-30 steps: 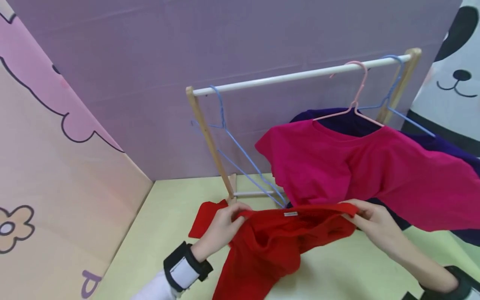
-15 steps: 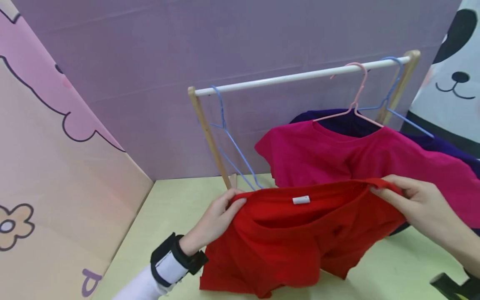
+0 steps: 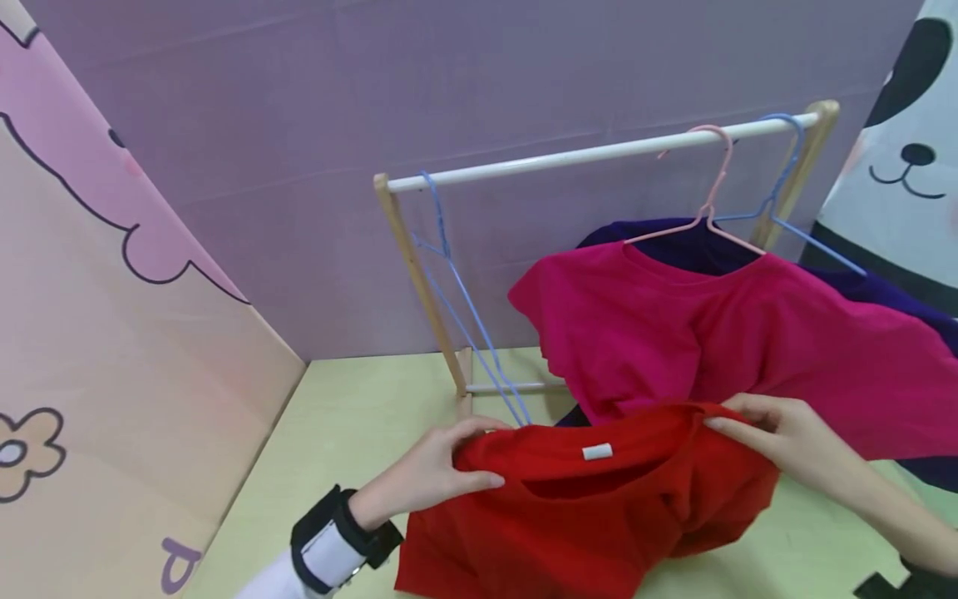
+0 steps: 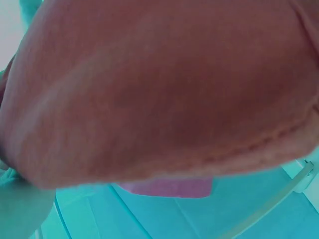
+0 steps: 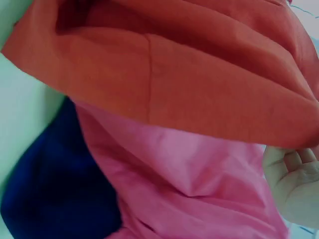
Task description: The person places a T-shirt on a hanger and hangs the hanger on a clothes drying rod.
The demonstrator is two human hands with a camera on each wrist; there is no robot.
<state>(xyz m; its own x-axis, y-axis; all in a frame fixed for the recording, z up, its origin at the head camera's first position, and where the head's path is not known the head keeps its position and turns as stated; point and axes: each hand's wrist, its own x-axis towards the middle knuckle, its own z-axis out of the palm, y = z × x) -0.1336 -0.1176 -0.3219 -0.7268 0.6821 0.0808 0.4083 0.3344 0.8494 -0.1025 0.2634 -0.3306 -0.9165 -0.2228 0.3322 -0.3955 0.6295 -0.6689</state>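
Observation:
In the head view a red T-shirt is held up over the table, its neck opening and white label facing up. My left hand holds its left shoulder by the collar, thumb in front and spread from the fingers, whose tips are partly hidden. At the other end of the collar, my right hand pinches the cloth between thumb and fingers. The left wrist view is mostly filled by the shirt in shifted colours. Cloth hides the right fingertips in the right wrist view, where the shirt hangs above other clothes.
Behind the shirt stands a clothes rack with a white rail. A bare blue hanger hangs at its left end. A magenta T-shirt on a pink hanger and a dark navy garment on another blue hanger hang right.
The red T-shirt was spread wider and raised, then lowered a little. My right hand went right and up, then back down and left. My left thumb now stands farther from the fingers.

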